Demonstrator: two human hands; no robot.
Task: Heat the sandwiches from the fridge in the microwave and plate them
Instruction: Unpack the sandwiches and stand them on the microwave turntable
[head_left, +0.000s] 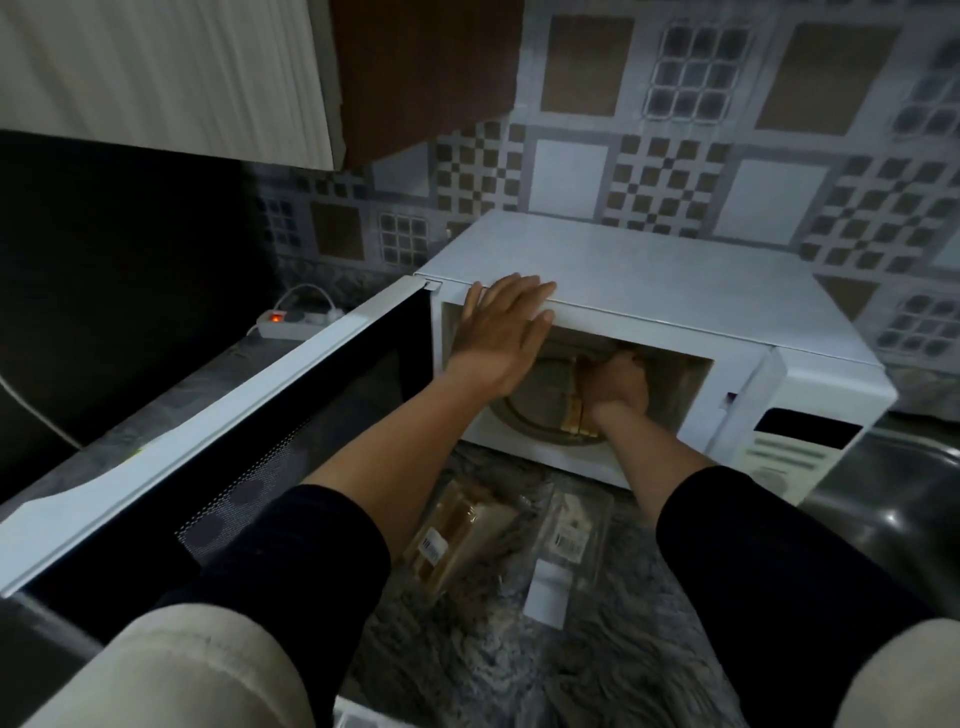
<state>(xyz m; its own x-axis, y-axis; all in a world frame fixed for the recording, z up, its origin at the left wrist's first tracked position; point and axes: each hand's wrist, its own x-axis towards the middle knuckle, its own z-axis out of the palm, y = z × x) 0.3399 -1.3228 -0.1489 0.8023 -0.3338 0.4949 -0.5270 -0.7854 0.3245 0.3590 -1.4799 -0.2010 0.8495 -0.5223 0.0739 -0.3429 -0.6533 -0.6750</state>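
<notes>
sandwich (574, 400) inside microwave (649, 291), wrapped sandwich (452, 535) before it

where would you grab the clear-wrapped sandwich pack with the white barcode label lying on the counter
Judging by its pose, take the clear-wrapped sandwich pack across its two long sides, pinching from above. It lies flat on the grey patterned counter in front of the white microwave, with the label facing up and its long edges exposed. The left forearm crosses just above it, so coming in from the near side looks easiest.

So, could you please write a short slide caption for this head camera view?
Left hand braces the open microwave top while the right hand places a sandwich on the turntable.
</notes>
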